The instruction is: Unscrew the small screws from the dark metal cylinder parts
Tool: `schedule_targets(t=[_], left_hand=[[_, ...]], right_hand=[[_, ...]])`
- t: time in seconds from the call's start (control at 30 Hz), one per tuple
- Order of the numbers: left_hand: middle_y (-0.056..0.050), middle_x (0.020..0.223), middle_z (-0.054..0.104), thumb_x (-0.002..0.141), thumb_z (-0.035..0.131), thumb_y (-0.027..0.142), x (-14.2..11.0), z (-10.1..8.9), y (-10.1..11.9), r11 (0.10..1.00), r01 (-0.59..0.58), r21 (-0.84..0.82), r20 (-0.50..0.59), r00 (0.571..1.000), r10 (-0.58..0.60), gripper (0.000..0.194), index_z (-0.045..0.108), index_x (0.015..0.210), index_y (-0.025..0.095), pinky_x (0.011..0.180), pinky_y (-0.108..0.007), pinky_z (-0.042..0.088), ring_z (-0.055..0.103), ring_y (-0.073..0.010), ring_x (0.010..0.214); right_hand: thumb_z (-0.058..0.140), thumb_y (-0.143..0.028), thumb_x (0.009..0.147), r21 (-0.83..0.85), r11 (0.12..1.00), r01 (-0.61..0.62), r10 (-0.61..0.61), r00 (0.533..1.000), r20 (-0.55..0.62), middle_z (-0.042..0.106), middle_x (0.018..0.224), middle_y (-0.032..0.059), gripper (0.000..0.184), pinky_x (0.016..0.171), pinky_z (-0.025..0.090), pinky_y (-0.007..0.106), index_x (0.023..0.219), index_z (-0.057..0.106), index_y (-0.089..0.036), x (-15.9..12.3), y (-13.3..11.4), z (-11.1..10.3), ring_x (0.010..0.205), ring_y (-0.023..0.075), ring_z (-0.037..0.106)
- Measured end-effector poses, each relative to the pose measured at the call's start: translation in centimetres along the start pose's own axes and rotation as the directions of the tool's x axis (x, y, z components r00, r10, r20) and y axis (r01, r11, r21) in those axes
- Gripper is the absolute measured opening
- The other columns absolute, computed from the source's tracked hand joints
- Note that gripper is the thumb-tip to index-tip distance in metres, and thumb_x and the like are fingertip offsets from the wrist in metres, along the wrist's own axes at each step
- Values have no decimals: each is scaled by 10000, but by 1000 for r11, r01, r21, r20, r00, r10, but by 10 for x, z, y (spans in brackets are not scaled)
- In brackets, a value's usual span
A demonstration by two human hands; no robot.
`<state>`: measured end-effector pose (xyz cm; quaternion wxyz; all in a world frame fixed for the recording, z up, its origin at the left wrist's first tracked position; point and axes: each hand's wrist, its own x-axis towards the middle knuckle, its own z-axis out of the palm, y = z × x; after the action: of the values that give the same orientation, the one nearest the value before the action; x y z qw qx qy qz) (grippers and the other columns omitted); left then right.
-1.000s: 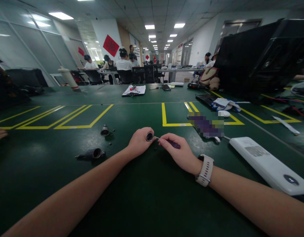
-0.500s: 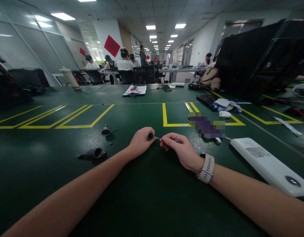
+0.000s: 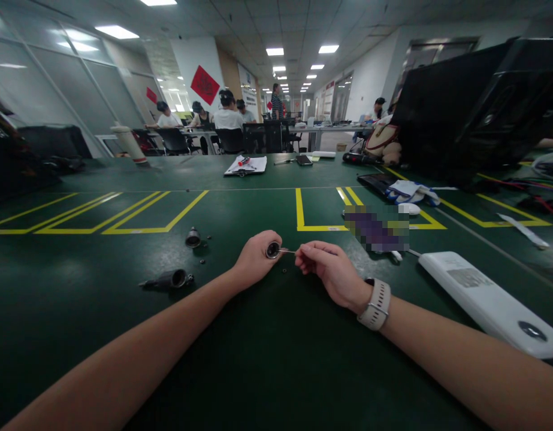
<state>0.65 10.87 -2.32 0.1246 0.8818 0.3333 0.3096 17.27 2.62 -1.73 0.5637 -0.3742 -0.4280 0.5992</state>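
My left hand [image 3: 254,257] is closed around a small round black part [image 3: 272,249] with a shiny ring face, held just above the green table [image 3: 267,359]. My right hand [image 3: 331,270], with a pale watch on the wrist, pinches a small screwdriver [image 3: 287,251] whose thin metal tip reaches into the round part. The handle is hidden inside the fingers. A few tiny dark screws [image 3: 284,270] lie on the mat under the hands.
To the left lie a black tube-shaped part [image 3: 168,279] and a small cone-shaped part [image 3: 192,238]. A white flat device [image 3: 483,302] lies at the right. Yellow tape marks boxes on the mat. A clipboard [image 3: 245,165], gloves [image 3: 408,190] and black monitors [image 3: 474,102] stand farther back. People sit beyond.
My right hand has rolled over the screwdriver, so its purple handle no longer shows. The left hand keeps the round part in place. A hand at the left edge has gone from view.
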Motion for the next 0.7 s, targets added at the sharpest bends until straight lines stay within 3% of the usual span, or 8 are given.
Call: schedule_targets(t=[0.17, 0.5, 0.7], left_hand=[[23, 667, 499, 766, 561, 259, 0, -1, 1, 995, -36, -97, 38, 998, 40, 172, 463, 657, 170, 561, -227, 362, 466, -109, 609], [9, 674, 513, 767, 542, 198, 2, 1, 1, 993, 14, 118, 23, 1000, -17, 98, 498, 685, 167, 588, -256, 362, 486, -138, 636], [8, 681, 513, 772, 534, 193, 0, -1, 5, 995, 18, 97, 27, 999, -21, 96, 495, 688, 168, 578, -253, 366, 484, -133, 631]], right_hand=[[607, -270, 756, 44, 999, -8, 7, 1000, 27, 610, 664, 11, 143, 617, 374, 279, 671, 654, -166, 0, 0, -1, 624, 122, 517], [598, -300, 766, -123, 987, 107, -116, 991, -67, 597, 649, 6, 167, 606, 369, 279, 670, 641, -171, -2, 4, 5, 625, 128, 512], [608, -300, 753, -54, 998, 33, -35, 999, -33, 602, 664, 7, 162, 608, 372, 278, 664, 643, -170, -1, 1, 2, 632, 127, 517]])
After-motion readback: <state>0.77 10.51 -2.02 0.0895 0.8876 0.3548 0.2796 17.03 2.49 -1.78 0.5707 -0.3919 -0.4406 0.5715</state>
